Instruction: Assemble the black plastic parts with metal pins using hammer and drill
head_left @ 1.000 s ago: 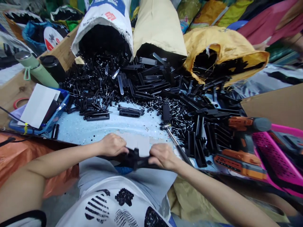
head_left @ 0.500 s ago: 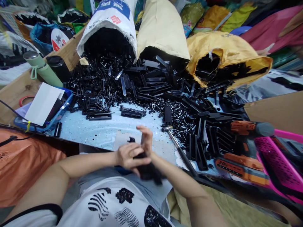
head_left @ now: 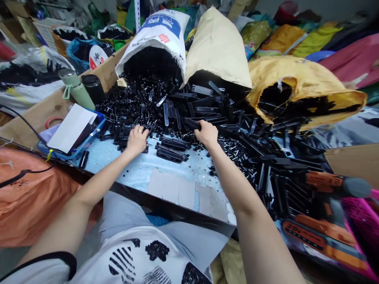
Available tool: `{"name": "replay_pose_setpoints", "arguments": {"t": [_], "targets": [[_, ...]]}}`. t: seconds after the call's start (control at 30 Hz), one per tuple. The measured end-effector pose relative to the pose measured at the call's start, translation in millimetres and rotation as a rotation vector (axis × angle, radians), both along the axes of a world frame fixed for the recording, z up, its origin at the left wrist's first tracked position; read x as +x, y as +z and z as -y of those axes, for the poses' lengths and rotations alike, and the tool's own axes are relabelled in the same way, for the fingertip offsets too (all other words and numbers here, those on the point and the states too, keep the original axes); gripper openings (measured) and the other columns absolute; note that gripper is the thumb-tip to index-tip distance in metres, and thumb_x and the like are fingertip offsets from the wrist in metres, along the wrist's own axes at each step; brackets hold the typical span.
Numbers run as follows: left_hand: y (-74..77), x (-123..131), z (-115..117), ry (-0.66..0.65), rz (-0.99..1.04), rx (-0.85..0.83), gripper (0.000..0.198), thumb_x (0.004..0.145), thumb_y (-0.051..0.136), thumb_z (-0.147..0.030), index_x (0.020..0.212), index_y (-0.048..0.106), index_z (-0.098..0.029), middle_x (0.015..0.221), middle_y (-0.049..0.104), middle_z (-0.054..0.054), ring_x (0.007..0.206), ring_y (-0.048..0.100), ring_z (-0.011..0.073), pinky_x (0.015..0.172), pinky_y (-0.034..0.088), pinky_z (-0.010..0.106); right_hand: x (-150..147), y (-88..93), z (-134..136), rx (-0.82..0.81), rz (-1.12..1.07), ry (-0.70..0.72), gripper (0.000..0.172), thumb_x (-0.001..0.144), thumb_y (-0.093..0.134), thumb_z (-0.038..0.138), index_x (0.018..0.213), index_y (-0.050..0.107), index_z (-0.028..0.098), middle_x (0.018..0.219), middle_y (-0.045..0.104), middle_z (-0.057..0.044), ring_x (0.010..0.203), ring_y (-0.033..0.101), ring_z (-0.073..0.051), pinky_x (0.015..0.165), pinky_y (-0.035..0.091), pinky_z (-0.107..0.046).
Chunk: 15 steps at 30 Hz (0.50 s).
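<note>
My left hand point(head_left: 137, 139) reaches over a stack of slim black parts point(head_left: 121, 138), its fingers bent and somewhat apart; its fingertips touch the parts. Farther right, my right hand point(head_left: 207, 134) closes on a long black part point(head_left: 192, 124), whose end sticks out to the left of the fingers. Between the hands, black multi-piece assemblies point(head_left: 171, 153) lie side by side on the light-blue tabletop point(head_left: 133, 173). Behind both hands spreads a heap of loose black parts point(head_left: 166, 112). Small pins and dark bits point(head_left: 233, 152) lie beside my right forearm.
White point(head_left: 156, 33), cream point(head_left: 217, 51) and yellow sacks point(head_left: 302, 86) open onto the heap. A blue basket point(head_left: 71, 152), green bottle point(head_left: 78, 90) and black cup point(head_left: 94, 88) stand left. An orange cordless drill point(head_left: 328, 185) lies right, near cardboard pieces point(head_left: 171, 187).
My hands were together near my lap on a blurred black piece; now they are apart and stretched forward. More assemblies lie on the tabletop. The hammer is hidden now, and the view has shifted.
</note>
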State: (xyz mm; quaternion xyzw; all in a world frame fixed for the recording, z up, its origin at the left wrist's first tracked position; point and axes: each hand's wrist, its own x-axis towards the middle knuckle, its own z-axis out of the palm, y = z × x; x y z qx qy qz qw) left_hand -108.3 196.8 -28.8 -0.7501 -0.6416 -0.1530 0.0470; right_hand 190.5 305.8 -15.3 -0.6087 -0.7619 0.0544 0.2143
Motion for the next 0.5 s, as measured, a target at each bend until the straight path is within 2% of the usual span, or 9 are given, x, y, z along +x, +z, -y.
{"name": "replay_pose_setpoints", "arguments": {"t": [0.1,0.13,0.2,0.27,0.37,0.43,0.5], "targets": [[-2.1,-47,-12,0.008,-0.098,-0.168,0.04,0.076,0.043,-0.004,0.113,0.056,-0.012,0.129,0.048,0.017,0.134,0.024,0.0326,0.104,0.021,0.058,-4,15.2,24,-0.272,-0.453,-0.048,0.054,0.067,0.068,0.046,0.109,0.046,0.019,0.088,0.059,-0.005,0.065,0.057,-0.018,0.062,0.048,-0.034],[-2.8,-56,-14,0.005,-0.115,-0.203,0.038,0.077,0.042,-0.004,0.111,0.056,-0.012,0.126,0.05,0.016,0.134,0.025,0.0318,0.104,0.019,0.061,-6,17.7,35,-0.36,-0.61,-0.039,0.059,0.064,0.07,0.05,0.109,0.044,0.021,0.084,0.059,-0.003,0.057,0.055,-0.014,0.054,0.047,-0.03],[0.9,-64,-13,-0.019,-0.112,-0.217,0.034,0.081,0.041,-0.007,0.111,0.056,-0.012,0.119,0.055,0.016,0.129,0.034,0.0301,0.105,0.018,0.061,-9,17.4,59,-0.506,-0.875,0.016,0.057,0.063,0.069,0.055,0.102,0.045,0.022,0.077,0.056,0.001,0.051,0.053,-0.011,0.044,0.043,-0.024],[14.2,-61,-2,-0.08,-0.063,-0.18,0.031,0.086,0.04,-0.014,0.113,0.054,-0.011,0.113,0.056,0.016,0.118,0.045,0.0286,0.103,0.027,0.054,-8,11.2,83,-0.602,-1.045,0.093,0.048,0.065,0.066,0.057,0.092,0.05,0.02,0.072,0.055,0.002,0.053,0.054,-0.011,0.045,0.044,-0.022],[45.2,-42,28,-0.235,0.039,-0.139,0.032,0.09,0.039,-0.023,0.116,0.054,-0.013,0.113,0.052,0.014,0.101,0.054,0.0249,0.09,0.043,0.04,-2,-2.5,117,-0.699,-1.093,0.2,0.04,0.07,0.066,0.052,0.087,0.058,0.017,0.073,0.057,0.001,0.061,0.057,-0.011,0.053,0.049,-0.022],[59.8,-22,50,-0.378,0.094,-0.16,0.034,0.088,0.041,-0.022,0.12,0.052,-0.015,0.112,0.052,0.012,0.096,0.056,0.0225,0.085,0.046,0.035,2,-10.7,136,-0.734,-1.037,0.268,0.042,0.072,0.066,0.047,0.1,0.059,0.017,0.077,0.058,0.0,0.064,0.059,-0.011,0.055,0.05,-0.023],[59.0,3,68,-0.514,0.143,-0.228,0.038,0.086,0.043,-0.016,0.123,0.049,-0.016,0.105,0.056,0.01,0.094,0.057,0.0208,0.084,0.046,0.033,5,-16.7,154,-0.73,-0.98,0.308,0.052,0.074,0.065,0.044,0.118,0.053,0.019,0.079,0.056,0.001,0.064,0.059,-0.011,0.056,0.051,-0.025]]}}
